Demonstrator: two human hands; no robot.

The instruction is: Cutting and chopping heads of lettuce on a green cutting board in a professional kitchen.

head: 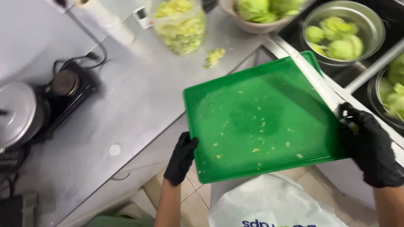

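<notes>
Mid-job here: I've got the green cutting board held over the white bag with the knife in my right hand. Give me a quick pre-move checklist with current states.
1. Left hand gripping the green cutting board at its near left corner: ok.
2. Right hand holding the board's right edge together with the knife: ok, though the blade lies along the board, so watch it.
3. White bag below the board's lower edge: ok; whether its mouth is open, cannot tell.
4. Board cleared: not ok, small cabbage scraps cling to it.
5. Board tilted enough to shed scraps: cannot tell.
6. Counter free of spill: not ok, a clump of shreds lies near the container.
</notes>
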